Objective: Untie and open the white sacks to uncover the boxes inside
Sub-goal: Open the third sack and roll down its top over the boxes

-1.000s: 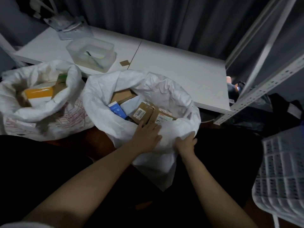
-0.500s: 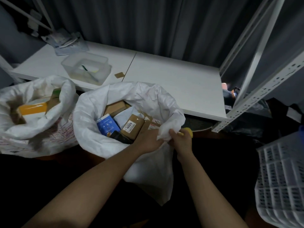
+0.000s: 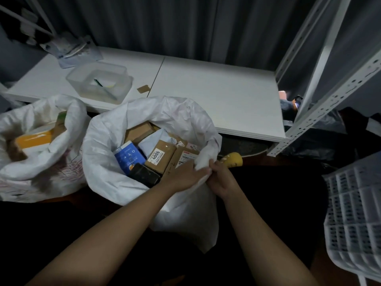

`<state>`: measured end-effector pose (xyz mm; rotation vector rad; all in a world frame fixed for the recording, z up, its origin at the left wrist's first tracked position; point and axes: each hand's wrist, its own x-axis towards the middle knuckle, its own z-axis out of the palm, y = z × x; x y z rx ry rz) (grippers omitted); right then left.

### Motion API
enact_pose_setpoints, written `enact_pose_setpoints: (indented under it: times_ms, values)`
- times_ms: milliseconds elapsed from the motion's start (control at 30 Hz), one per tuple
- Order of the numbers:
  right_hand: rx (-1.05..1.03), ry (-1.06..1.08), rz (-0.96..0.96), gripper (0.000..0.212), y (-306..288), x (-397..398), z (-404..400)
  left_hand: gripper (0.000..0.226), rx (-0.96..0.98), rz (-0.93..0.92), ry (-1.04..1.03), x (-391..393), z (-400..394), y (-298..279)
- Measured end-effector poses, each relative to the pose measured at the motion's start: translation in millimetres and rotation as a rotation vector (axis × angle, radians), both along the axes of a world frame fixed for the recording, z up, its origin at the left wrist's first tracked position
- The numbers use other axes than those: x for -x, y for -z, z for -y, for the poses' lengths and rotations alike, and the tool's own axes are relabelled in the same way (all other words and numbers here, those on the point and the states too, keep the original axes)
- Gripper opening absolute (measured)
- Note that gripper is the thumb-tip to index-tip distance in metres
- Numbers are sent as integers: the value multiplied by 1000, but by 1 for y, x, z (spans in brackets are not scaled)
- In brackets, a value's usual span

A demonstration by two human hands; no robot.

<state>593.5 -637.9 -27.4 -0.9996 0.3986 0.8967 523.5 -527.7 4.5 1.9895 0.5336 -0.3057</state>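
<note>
Since a second ago, both my hands have gathered the near rim of the open white woven plastic sack (image 3: 115, 141) into a bunch. My left hand (image 3: 185, 176) and right hand (image 3: 221, 178) pinch that bunched rim between curled fingers. Inside the sack lie a brown cardboard box labelled 4005 (image 3: 159, 157) and a blue box (image 3: 128, 156). Left of it sits a second open white sack (image 3: 41, 164).

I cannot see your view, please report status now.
Both hands grip near sack rim. Sack open, boxes showing. Nothing in the way.
</note>
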Motion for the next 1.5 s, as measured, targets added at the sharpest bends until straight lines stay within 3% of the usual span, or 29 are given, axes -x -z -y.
enact_pose_setpoints:
  times_ms: [67,167,233,333,400,433,500,567,633,667,700,733,833,900,1000,1067,1133,1200,1300,1400,1500]
  values:
    - [124,-91,110,23,2,5,0,52,22,-41,-18,-1,-3,5]
    - [583,-118,424,12,8,-2,2,40,-279,-36,-35,-1,-2,20]
    - [588,-58,409,24,7,-12,-2,34,-487,6,62,0,2,25]
    - [581,9,275,56,9,-18,-14,28,-965,131,403,5,8,18]
    - [630,22,323,53,14,-19,-19,32,-1160,162,520,7,8,12]
    - [619,45,298,44,17,-19,-20,36,-1104,115,566,8,7,13]
    - [515,49,182,34,22,-22,-19,53,-744,-57,503,9,1,16]
    - [344,-3,72,37,21,-21,-18,63,-248,-150,272,6,-2,10]
    - [224,-51,18,42,20,-17,-17,56,43,-114,27,-4,-5,7]
    - [201,-65,6,40,19,-14,-17,44,26,-50,-67,-11,-9,8]
    - [185,-77,5,36,17,-12,-16,32,-99,31,-115,-18,-14,9]
    - [184,-92,24,34,17,-12,-16,33,-282,105,-101,-26,-23,12]
    - [220,-125,97,32,16,-17,-13,70,-726,135,302,-56,-52,21]
    - [241,-182,119,36,16,-24,-13,80,-971,189,630,-77,-66,19]
    - [251,-252,115,38,15,-32,-15,77,-1182,310,893,-109,-82,16]
    - [234,-299,111,37,16,-37,-17,41,-1092,176,994,-125,-91,17]
    - [255,-300,104,34,21,-48,-18,6,-839,75,868,-135,-103,14]
    - [344,-268,127,30,24,-62,-21,13,-772,60,852,-143,-119,17]
    - [637,-359,447,24,20,-74,-28,23,-854,29,865,-150,-135,16]
    - [885,-477,686,49,11,-63,-38,29,-1038,133,870,-161,-140,14]
    - [1007,-538,801,63,3,-42,-55,27,-1066,189,855,-169,-142,14]
